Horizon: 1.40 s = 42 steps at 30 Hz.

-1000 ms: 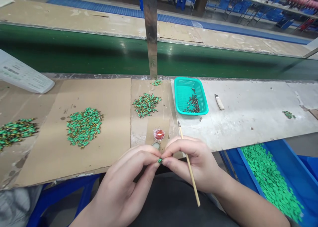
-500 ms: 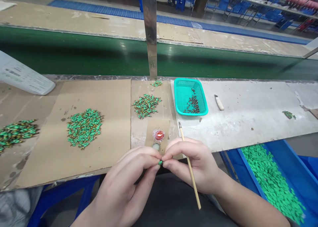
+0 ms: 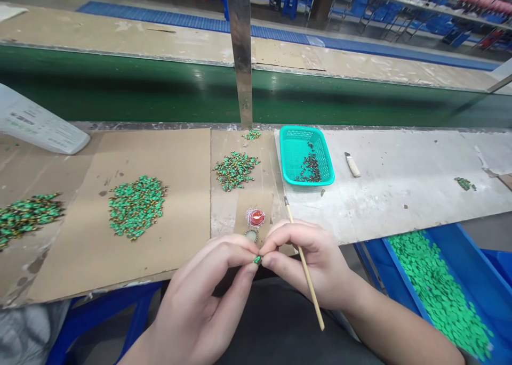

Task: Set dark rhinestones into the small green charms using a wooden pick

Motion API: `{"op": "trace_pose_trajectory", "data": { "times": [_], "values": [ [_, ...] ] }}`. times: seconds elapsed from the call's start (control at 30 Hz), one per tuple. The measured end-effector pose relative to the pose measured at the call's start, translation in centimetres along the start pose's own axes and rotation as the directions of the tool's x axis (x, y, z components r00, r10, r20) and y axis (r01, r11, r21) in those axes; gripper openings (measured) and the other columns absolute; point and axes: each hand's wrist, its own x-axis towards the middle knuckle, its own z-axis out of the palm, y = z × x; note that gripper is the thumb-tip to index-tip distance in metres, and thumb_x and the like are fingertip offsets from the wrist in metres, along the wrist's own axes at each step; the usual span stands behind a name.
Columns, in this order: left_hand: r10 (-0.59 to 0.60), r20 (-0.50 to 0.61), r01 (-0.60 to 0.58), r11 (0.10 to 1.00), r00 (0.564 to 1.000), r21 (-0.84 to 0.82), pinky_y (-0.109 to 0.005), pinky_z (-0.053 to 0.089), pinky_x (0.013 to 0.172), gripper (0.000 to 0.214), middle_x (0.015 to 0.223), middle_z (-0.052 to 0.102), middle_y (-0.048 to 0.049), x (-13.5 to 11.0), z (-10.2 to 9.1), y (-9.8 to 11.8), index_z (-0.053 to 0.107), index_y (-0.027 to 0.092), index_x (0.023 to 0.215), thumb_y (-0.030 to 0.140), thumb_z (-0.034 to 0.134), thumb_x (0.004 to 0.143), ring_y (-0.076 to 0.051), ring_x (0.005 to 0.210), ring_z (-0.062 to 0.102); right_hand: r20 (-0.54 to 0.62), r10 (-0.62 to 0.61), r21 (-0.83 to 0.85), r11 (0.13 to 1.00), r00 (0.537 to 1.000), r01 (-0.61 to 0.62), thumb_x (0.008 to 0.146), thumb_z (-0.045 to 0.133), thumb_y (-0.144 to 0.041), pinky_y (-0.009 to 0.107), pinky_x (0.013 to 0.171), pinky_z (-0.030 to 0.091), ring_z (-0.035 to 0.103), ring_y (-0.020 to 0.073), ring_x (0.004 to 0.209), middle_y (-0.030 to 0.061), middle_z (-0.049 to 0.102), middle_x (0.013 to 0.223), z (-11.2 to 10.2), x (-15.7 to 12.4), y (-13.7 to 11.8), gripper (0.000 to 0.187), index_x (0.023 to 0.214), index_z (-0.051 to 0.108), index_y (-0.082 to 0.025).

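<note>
By the near edge of the desk (image 3: 380,208), your left hand (image 3: 206,288) pinches a green bead (image 3: 256,259) in its grip. Your right hand (image 3: 322,264) meets this bead from the right with finger and thumb, and its grip holds also a brush (image 3: 308,280). The basket (image 3: 292,154) stands farther, slightly right.
</note>
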Motion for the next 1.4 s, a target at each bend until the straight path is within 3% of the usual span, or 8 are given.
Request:
{"op": "trace_pose_trajectory", "data": {
  "times": [0.3,0.43,0.6,0.73,0.9,1.03,1.23,1.4],
  "values": [
    [0.037,0.015,-0.038,0.999,0.999,0.022,-0.024,0.062,0.092,0.032,0.111,0.079,-0.0012,0.5,-0.2,0.0,0.070,0.029,0.119,0.000,0.062,0.108,-0.016,0.102,0.080,0.013,-0.022,-0.003,1.000,1.000,0.022,0.105,0.081,-0.015,0.027,0.078,0.061,0.074,0.0158,0.078,0.0015,0.078,0.086,-0.2,0.1,0.1,0.008,0.099,0.084,-0.021],
    [-0.108,-0.011,0.105,0.984,0.994,-0.146,-0.024,0.062,0.089,0.026,0.106,0.081,0.0004,0.9,0.1,-0.2,0.074,0.032,0.111,0.008,0.065,0.111,-0.018,0.098,0.080,-0.007,0.036,0.009,0.999,0.999,-0.036,0.105,0.082,-0.017,0.028,0.080,0.061,0.074,0.0160,0.081,0.0012,0.079,0.087,0.0,0.3,0.2,0.008,0.099,0.084,-0.022],
    [-0.428,0.099,0.411,0.739,0.898,-0.534,-0.026,0.064,0.081,0.021,0.091,0.077,-0.0018,1.4,0.8,-0.6,0.080,0.028,0.095,0.035,0.074,0.114,-0.020,0.088,0.075,-0.012,0.237,0.222,0.948,0.972,-0.228,0.105,0.082,-0.026,0.029,0.075,0.064,0.076,0.0167,0.078,0.0008,0.081,0.085,0.9,0.5,0.5,0.007,0.098,0.083,-0.022],
    [-0.475,0.152,0.458,0.639,0.867,-0.617,-0.031,0.065,0.079,0.032,0.087,0.077,-0.0052,1.2,0.9,-1.4,0.081,0.024,0.093,0.049,0.077,0.111,-0.022,0.083,0.074,-0.034,0.256,0.254,0.937,0.966,-0.239,0.111,0.079,-0.043,0.032,0.077,0.068,0.080,0.0190,0.080,0.0025,0.081,0.085,1.1,0.6,0.6,0.023,0.103,0.083,-0.021],
    [-0.458,-0.009,0.428,0.837,0.889,-0.341,-0.035,0.065,0.071,0.031,0.084,0.078,-0.0056,1.8,0.7,-3.2,0.075,0.023,0.093,0.047,0.068,0.112,-0.023,0.075,0.076,-0.183,0.183,0.218,0.966,0.966,-0.141,0.120,0.061,-0.066,0.033,0.073,0.065,0.074,0.0186,0.072,0.0024,0.076,0.077,-0.4,0.1,1.2,0.051,0.112,0.086,-0.022],
    [-0.422,-0.183,0.422,0.906,0.888,-0.041,-0.041,0.067,0.087,0.025,0.094,0.079,-0.0053,4.7,0.0,-6.5,0.079,0.023,0.090,0.041,0.078,0.108,-0.024,0.088,0.076,-0.245,0.190,0.192,0.971,0.951,-0.144,0.122,0.053,-0.070,0.032,0.071,0.061,0.071,0.0197,0.070,0.0021,0.073,0.074,-2.0,-0.9,2.7,0.056,0.118,0.087,-0.026],
    [-0.393,-0.262,0.464,0.826,0.881,0.321,-0.053,0.070,0.103,0.031,0.144,0.080,-0.0126,10.2,-0.7,-11.5,0.078,0.022,0.139,0.040,0.079,0.113,-0.030,0.120,0.080,-0.249,0.289,0.164,0.953,0.924,-0.254,0.121,0.046,-0.073,0.039,0.078,0.063,0.067,0.0243,0.074,0.0050,0.069,0.078,-3.4,-2.9,5.7,0.062,0.115,0.087,-0.026],
    [-0.413,-0.265,0.491,0.741,0.871,0.459,-0.053,0.071,0.102,0.033,0.146,0.079,-0.0129,9.4,-3.0,-12.6,0.077,0.022,0.142,0.039,0.079,0.113,-0.030,0.120,0.081,-0.312,0.284,0.125,0.958,0.907,-0.257,0.120,0.043,-0.077,0.044,0.086,0.063,0.066,0.0289,0.088,0.0083,0.067,0.089,-4.2,-3.6,6.7,0.068,0.112,0.090,-0.028]
  ]
}}
